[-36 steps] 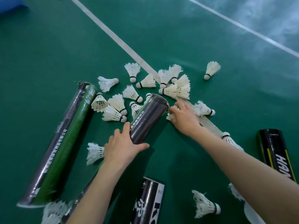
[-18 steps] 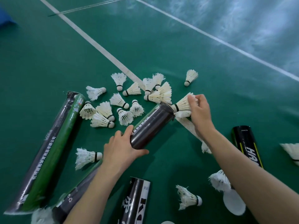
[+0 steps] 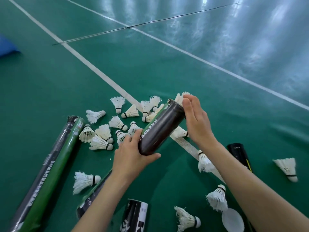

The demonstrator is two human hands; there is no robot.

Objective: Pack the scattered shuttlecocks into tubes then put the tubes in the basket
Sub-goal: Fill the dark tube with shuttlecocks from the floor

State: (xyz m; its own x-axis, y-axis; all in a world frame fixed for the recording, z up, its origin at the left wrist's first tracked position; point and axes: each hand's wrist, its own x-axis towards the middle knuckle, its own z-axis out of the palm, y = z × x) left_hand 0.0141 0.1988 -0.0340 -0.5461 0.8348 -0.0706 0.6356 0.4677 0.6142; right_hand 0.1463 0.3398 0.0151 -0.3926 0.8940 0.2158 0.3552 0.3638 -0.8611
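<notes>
My left hand (image 3: 132, 154) grips the middle of a dark tube with a green stripe (image 3: 160, 129), tilted with its open end raised toward the far right. My right hand (image 3: 197, 119) is at that open end, fingers nearly straight, pressing a white shuttlecock (image 3: 179, 97) into the mouth; only its feather tips show. Several white shuttlecocks (image 3: 117, 122) lie scattered on the green floor behind and left of the tube. More shuttlecocks (image 3: 217, 198) lie near my right arm. No basket is in view.
A long black and green tube (image 3: 48, 171) lies at the left. Other tubes lie at the bottom centre (image 3: 135, 215) and right (image 3: 239, 153). A translucent cap (image 3: 232, 220) sits at the bottom right. White court lines (image 3: 93, 67) cross the floor; a blue object (image 3: 6, 47) is at the far left.
My right hand picked a shuttlecock off the floor and brought it to the tube's mouth, where it now sits mostly inside. My left hand lifted the tube's open end off the floor.
</notes>
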